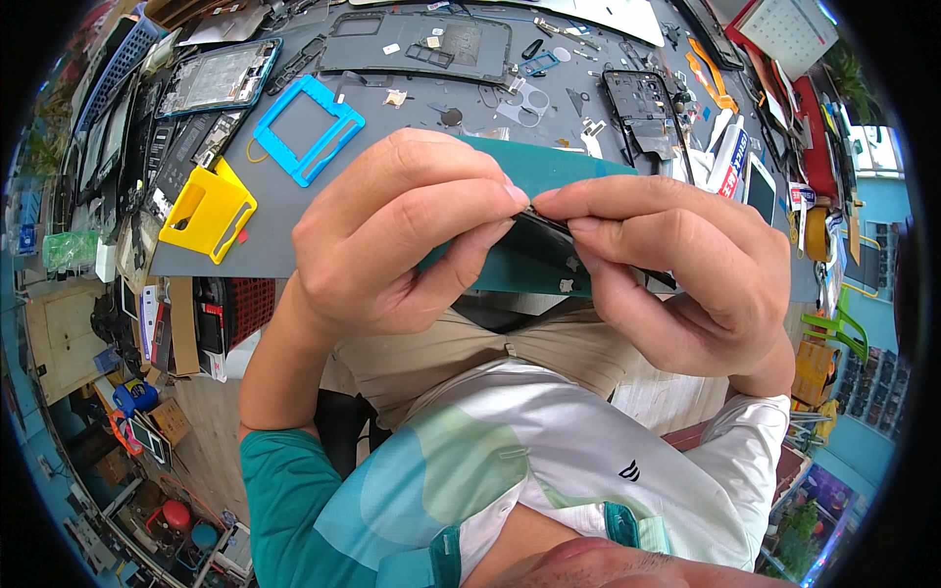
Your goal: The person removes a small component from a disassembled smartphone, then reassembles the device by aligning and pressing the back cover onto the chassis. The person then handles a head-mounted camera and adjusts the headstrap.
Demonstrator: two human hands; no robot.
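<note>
In front of me, over the green work mat (569, 169), I hold a thin black phone part (545, 241) with a narrow edge turned up. My right hand (686, 260) grips it, thumb below and fingertips along its upper edge. The thumb and forefinger of my left hand (402, 230) are pinched together at the near corner of that edge, against the right fingertips. Whatever lies between the left fingertips is too small to make out. Most of the black part is hidden behind my right hand.
A blue plastic frame (312, 132) and a yellow phone stand (208, 211) lie to the left. Behind are a large dark tablet shell (417, 44), an opened phone housing (642, 113) and scattered small parts. Orange tweezers (711, 76) and a white tube (727, 162) lie right.
</note>
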